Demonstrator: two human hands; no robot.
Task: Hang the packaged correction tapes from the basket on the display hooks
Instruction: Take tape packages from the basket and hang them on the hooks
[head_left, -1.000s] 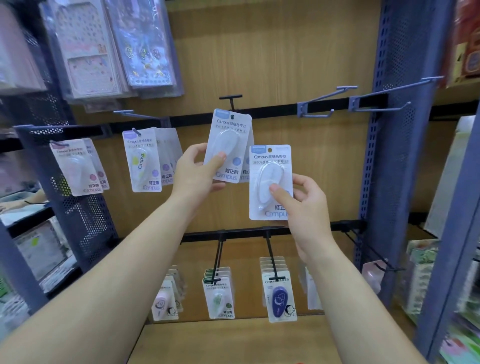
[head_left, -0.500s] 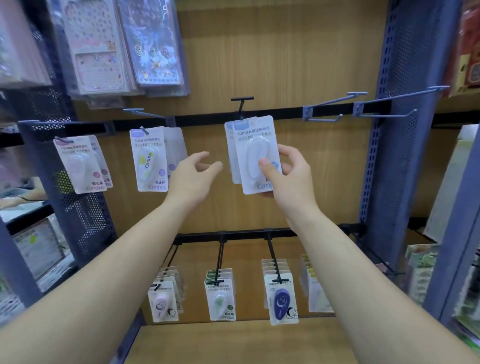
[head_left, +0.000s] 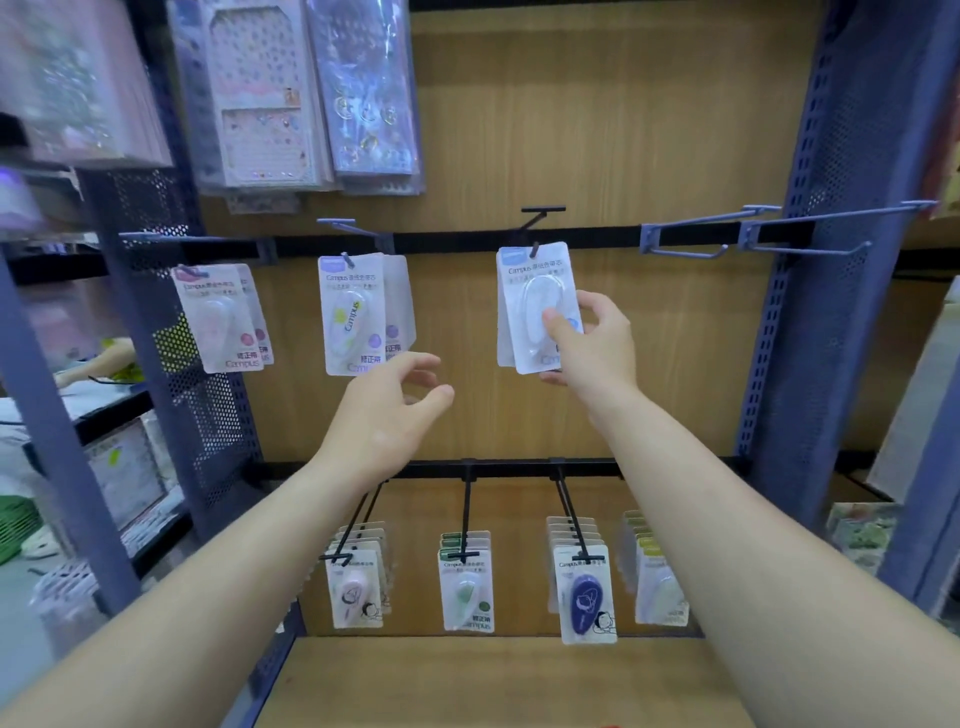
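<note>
Leftmost, a white card pack with a pale pink correction tape (head_left: 218, 317) is hanging from a grey-blue wire hook. Just right of it a white card pack with a yellow-green correction tape (head_left: 350, 314) is dangling likewise, face outward so shoppers can read it. Below that pack, the left hand (head_left: 387, 410) is hovering with fingers loosely curled around nothing, probably free to steady stock. Further right, the white correction tape in a clear blister on a printed white card (head_left: 540, 306) is hanging slightly tilted on the black T-ended metal hook (head_left: 543, 209), in front of a matching card. The right hand (head_left: 592, 343) is pinching it, thumb on the blister and fingers behind the card, seemingly seating it. At far right, two grey-blue double-wire hooks (head_left: 647, 240) are jutting from the rail.
</note>
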